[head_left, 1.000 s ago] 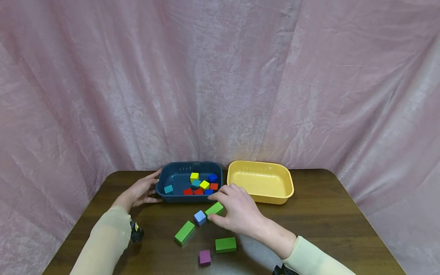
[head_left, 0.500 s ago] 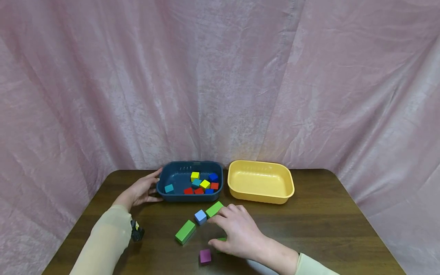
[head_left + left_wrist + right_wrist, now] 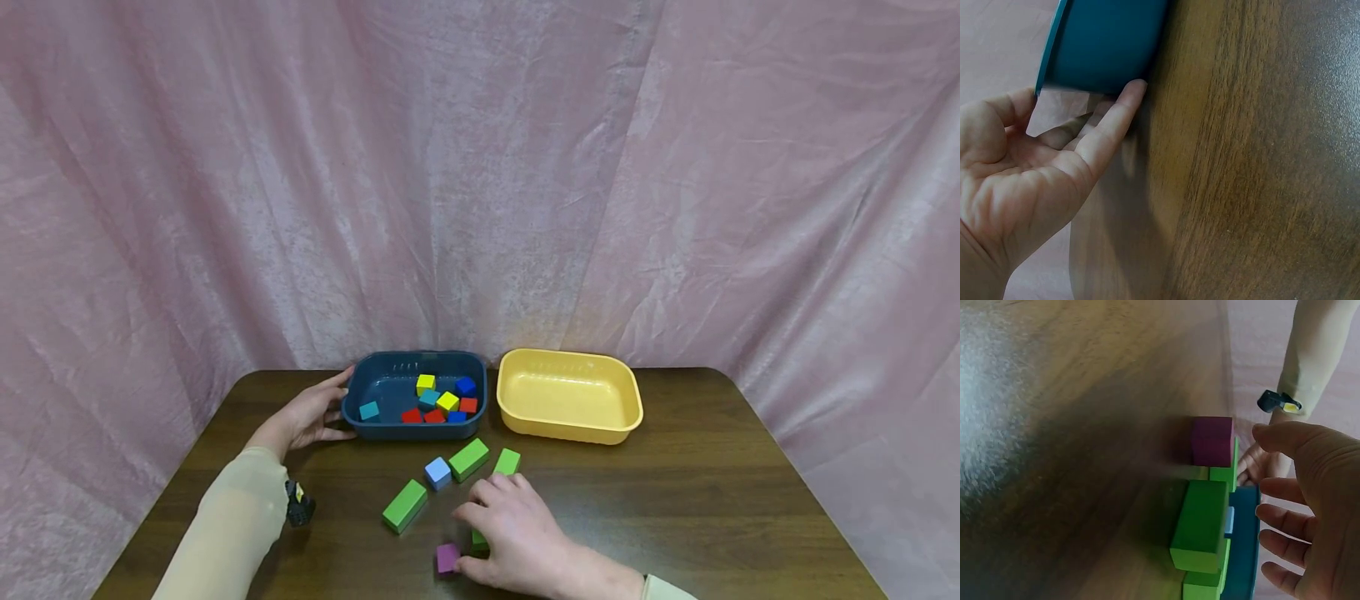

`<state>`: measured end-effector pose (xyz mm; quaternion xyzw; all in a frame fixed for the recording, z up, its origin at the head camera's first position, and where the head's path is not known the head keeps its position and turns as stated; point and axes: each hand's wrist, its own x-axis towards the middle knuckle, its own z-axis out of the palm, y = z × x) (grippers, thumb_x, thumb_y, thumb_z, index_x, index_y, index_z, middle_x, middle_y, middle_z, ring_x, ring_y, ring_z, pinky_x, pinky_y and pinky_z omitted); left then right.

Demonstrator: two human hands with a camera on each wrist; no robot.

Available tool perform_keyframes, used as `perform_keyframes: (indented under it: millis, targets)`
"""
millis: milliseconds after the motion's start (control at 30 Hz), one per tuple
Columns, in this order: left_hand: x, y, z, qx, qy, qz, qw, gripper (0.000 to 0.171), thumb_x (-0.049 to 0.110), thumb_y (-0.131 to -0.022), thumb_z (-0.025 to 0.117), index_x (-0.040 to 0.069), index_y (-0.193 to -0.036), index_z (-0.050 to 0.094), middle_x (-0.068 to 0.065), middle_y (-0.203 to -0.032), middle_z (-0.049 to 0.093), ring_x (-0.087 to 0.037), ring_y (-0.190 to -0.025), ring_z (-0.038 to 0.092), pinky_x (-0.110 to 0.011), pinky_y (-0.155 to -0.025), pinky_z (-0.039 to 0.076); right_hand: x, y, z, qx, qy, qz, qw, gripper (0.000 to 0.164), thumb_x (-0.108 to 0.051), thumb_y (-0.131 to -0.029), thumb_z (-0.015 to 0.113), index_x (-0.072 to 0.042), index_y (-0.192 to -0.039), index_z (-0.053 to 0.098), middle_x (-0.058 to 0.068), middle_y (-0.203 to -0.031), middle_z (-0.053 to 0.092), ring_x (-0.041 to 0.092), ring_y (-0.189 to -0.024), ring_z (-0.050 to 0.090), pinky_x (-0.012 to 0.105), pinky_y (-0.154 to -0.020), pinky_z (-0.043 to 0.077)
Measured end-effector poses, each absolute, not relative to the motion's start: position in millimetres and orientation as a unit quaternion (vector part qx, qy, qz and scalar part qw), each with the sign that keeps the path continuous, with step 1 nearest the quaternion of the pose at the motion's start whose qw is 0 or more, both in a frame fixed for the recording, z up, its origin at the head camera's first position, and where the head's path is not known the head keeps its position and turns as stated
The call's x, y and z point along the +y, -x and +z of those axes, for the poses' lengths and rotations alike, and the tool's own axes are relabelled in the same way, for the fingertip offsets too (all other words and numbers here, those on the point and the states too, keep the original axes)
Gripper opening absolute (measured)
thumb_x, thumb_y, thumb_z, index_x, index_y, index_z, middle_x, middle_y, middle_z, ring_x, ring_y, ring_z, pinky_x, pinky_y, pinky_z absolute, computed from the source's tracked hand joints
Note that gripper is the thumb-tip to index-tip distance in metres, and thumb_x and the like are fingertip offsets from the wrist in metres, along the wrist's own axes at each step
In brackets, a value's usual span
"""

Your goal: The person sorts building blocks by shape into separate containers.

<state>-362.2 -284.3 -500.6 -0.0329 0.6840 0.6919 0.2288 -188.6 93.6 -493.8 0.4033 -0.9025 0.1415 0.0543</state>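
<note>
At the back left of the table, my left hand touches the end of a dark blue plastic tray. The left wrist view shows its thumb and fingers spread against the tray's end wall and rim. My right hand hovers low at the front with nothing in its grasp, its thumb right beside a purple cube. Under that palm lies a green block, partly hidden in the head view. Farther back are a second green block, a third green block and a light blue cube.
Another green block lies left of the light blue cube. Several red, yellow, blue and teal cubes sit in the blue tray. Right of it stands a yellow tray with nothing inside. A pink curtain hangs behind the wooden table.
My right hand has moved toward the front, from near the blue tray and back green blocks to beside the purple cube. The left hand has stayed at the tray.
</note>
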Motion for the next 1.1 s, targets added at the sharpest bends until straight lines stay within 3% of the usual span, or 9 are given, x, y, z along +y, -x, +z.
perform_keyframes:
  millis: [167,433,933,1100]
  targets:
    - [-285,363,-501,0.684,0.035,0.693,0.227,0.064,0.016,-0.111,0.034,0.035,-0.165,0.007,-0.021,-0.169,0.005,-0.049,-0.146,0.029,-0.064,-0.097,0.049,92,189,-499,-0.899,-0.414,0.134,0.052,0.044,-0.063,-0.087,0.072,-0.029,-0.115,0.075,-0.017,-0.103,0.057,0.006,-0.100,0.048,0.033,-0.088,0.044]
    - [-285,363,-503,0.686,0.035,0.692,0.225,0.063,0.017,-0.111,0.035,0.035,-0.165,0.008,-0.021,-0.169,0.007,-0.047,-0.144,0.033,-0.064,-0.097,0.049,88,188,-507,-0.892,-0.429,0.098,0.105,0.043,-0.064,-0.082,0.076,-0.028,-0.106,0.075,-0.015,-0.096,0.053,0.008,-0.095,0.047,0.031,-0.082,0.041]
    - [-284,361,-502,0.690,0.031,0.687,0.226,0.063,0.018,-0.111,0.034,0.034,-0.166,0.006,-0.022,-0.169,0.005,-0.048,-0.145,0.031,-0.064,-0.097,0.049,81,190,-510,-0.896,-0.431,0.079,0.069,0.038,-0.064,-0.083,0.075,-0.029,-0.100,0.074,-0.013,-0.097,0.052,0.010,-0.096,0.046,0.032,-0.082,0.042]
    - [-284,360,-501,0.690,0.031,0.687,0.223,0.063,0.017,-0.111,0.034,0.034,-0.166,0.007,-0.021,-0.169,0.005,-0.048,-0.145,0.030,-0.064,-0.097,0.049,79,188,-512,-0.892,-0.437,0.068,0.095,0.037,-0.062,-0.080,0.078,-0.028,-0.094,0.073,-0.012,-0.095,0.051,0.011,-0.095,0.046,0.031,-0.079,0.040]
